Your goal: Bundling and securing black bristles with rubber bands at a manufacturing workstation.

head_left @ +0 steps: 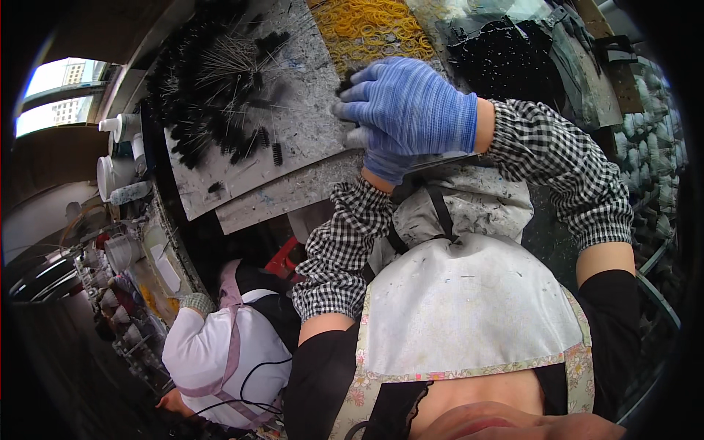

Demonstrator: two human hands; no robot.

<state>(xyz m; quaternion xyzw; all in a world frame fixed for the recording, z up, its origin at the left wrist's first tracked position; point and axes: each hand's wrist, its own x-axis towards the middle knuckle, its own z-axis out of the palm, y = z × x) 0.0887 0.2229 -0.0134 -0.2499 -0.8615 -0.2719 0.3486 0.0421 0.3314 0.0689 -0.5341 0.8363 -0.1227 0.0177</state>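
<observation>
Your right hand (422, 103), in a blue striped knitted glove, lies over your left hand (385, 165), gloved alike and mostly hidden beneath it. The right fingers curve toward your left, with a small black bristly tuft (346, 81) at their tips; you can't tell from here whether they grip it. The left fingers are covered, so whether they are closed on anything can't be told either.

Both hands are at the near right part of a grey, black-smudged board (308, 95). On its left side lies a heap of black bristle brushes with thin wire stems (198, 81), many stems fanned toward the middle; a short black coiled brush (276, 154) lies at the heap's near edge.

Beyond your hands, thin yellow rings (367, 29) lie spread in a loose layer. To their right, a black mass flecked with white (506, 59) sits among clear plastic sheeting; whether that plastic forms a bag is unclear.

At far left stand a white round bucket (110, 178) and, beyond it, a smaller white tub (127, 127); the contents of these 2 containers can't be made out. Below them, a co-worker in a white top (227, 359) reaches 1 patterned glove (196, 302) toward a cluttered bench.
</observation>
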